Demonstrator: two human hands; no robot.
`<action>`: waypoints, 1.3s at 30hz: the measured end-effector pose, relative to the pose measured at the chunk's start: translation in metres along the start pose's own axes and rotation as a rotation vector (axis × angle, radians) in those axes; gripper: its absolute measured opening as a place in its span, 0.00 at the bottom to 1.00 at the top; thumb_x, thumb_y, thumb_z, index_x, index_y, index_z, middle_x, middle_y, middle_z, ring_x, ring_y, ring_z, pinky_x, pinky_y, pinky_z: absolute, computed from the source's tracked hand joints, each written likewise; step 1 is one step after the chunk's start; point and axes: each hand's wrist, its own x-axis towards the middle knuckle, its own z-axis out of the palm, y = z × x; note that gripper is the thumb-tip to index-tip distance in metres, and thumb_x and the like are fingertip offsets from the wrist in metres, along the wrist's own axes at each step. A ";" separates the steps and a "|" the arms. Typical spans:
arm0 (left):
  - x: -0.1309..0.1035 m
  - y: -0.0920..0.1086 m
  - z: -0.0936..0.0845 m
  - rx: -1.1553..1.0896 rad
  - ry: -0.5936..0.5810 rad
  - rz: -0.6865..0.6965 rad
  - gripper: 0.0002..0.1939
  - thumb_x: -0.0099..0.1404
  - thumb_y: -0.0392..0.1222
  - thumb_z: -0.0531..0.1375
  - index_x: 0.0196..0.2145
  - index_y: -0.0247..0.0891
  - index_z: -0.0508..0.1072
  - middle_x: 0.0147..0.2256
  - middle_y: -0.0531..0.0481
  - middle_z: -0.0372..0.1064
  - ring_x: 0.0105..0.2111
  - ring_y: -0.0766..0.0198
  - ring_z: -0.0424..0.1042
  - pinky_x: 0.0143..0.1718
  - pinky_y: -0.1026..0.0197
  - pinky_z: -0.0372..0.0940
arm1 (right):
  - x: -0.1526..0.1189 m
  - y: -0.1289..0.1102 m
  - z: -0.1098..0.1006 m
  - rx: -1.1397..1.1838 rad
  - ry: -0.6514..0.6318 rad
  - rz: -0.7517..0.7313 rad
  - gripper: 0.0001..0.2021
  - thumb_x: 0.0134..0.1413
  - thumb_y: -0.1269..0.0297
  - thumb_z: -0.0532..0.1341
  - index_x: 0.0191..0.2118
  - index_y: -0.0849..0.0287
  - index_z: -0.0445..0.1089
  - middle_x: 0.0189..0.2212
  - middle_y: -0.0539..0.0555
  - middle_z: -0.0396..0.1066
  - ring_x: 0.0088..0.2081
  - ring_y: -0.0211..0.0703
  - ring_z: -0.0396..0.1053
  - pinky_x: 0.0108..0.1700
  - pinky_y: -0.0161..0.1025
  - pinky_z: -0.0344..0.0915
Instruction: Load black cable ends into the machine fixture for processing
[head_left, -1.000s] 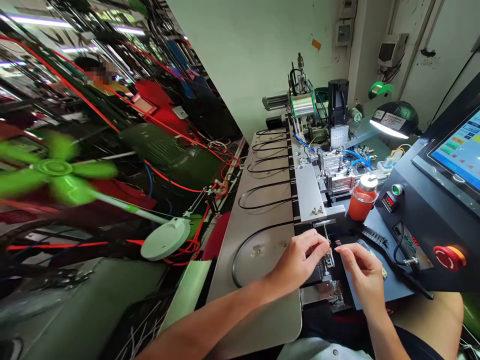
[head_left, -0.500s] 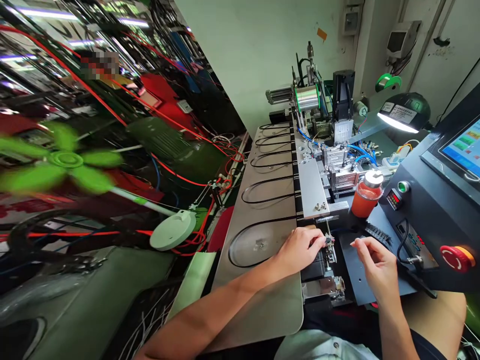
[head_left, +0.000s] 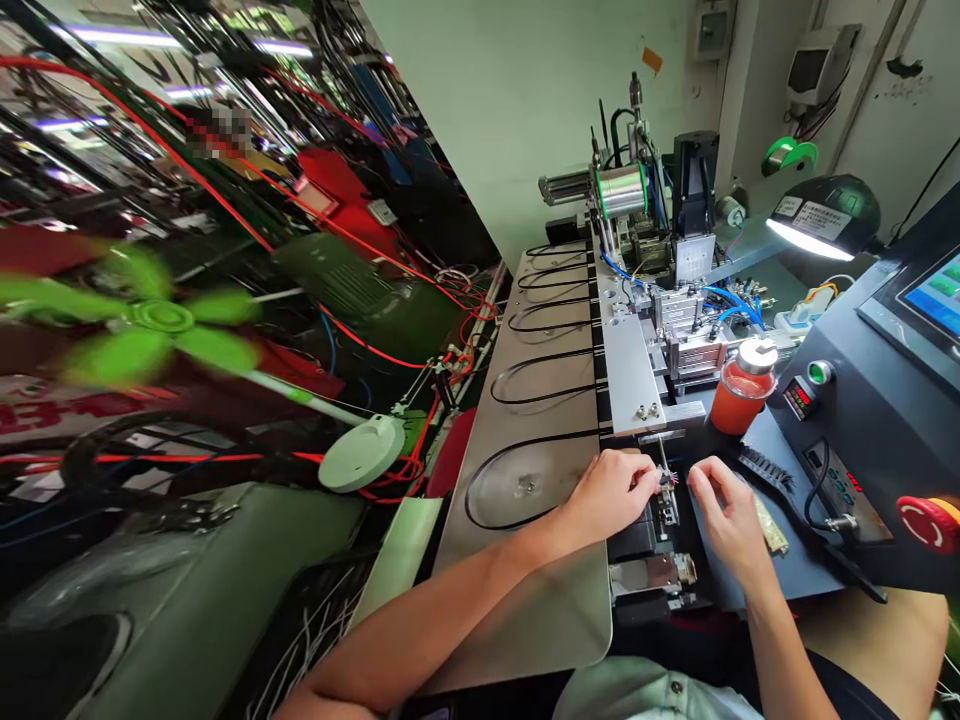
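Observation:
My left hand (head_left: 616, 490) lies at the edge of the metal plate, its thumb and forefinger pinched beside a small metal fixture (head_left: 667, 505). The nearest black cable (head_left: 480, 480) forms a loop whose lower leg runs under this hand, and thin coloured wire ends show at the fingertips. Just across the fixture is my right hand (head_left: 726, 510), thumb and forefinger closed together; whatever is between them is hidden or too small to make out. Partly behind the right hand, small pale yellow pieces (head_left: 772, 530) lie on the dark tray (head_left: 810, 570).
Several more cable loops lie along the metal plate (head_left: 540, 610). Right of the fixture are a brush (head_left: 769, 468), a jar of orange-red contents (head_left: 742, 388) and a control panel with a red stop button (head_left: 928, 524). A lit lamp (head_left: 825, 220) and wire spool (head_left: 622, 192) stand behind.
My right hand has moved left and slightly up, closer to the fixture, uncovering the yellow pieces. My left hand keeps its pinch at the fixture. The whole view has shifted slightly.

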 end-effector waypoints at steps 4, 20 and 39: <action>0.002 0.001 -0.001 0.019 -0.008 -0.010 0.14 0.63 0.35 0.52 0.25 0.35 0.75 0.25 0.52 0.73 0.25 0.67 0.67 0.28 0.66 0.56 | 0.007 0.002 0.012 -0.018 -0.077 -0.035 0.16 0.64 0.56 0.49 0.27 0.57 0.58 0.22 0.45 0.54 0.24 0.34 0.53 0.27 0.33 0.51; -0.022 -0.016 0.012 0.669 0.281 0.535 0.13 0.68 0.31 0.51 0.46 0.39 0.71 0.35 0.53 0.72 0.29 0.68 0.69 0.27 0.66 0.60 | 0.007 0.012 0.030 0.221 -0.026 -0.008 0.16 0.65 0.58 0.50 0.25 0.56 0.53 0.22 0.44 0.50 0.25 0.34 0.49 0.27 0.33 0.50; -0.018 -0.017 -0.012 0.607 0.064 0.344 0.06 0.68 0.38 0.54 0.35 0.39 0.71 0.35 0.53 0.70 0.33 0.64 0.70 0.31 0.63 0.61 | -0.006 0.007 0.002 -0.302 0.118 -0.388 0.10 0.59 0.75 0.50 0.39 0.58 0.67 0.32 0.54 0.68 0.33 0.41 0.66 0.35 0.37 0.64</action>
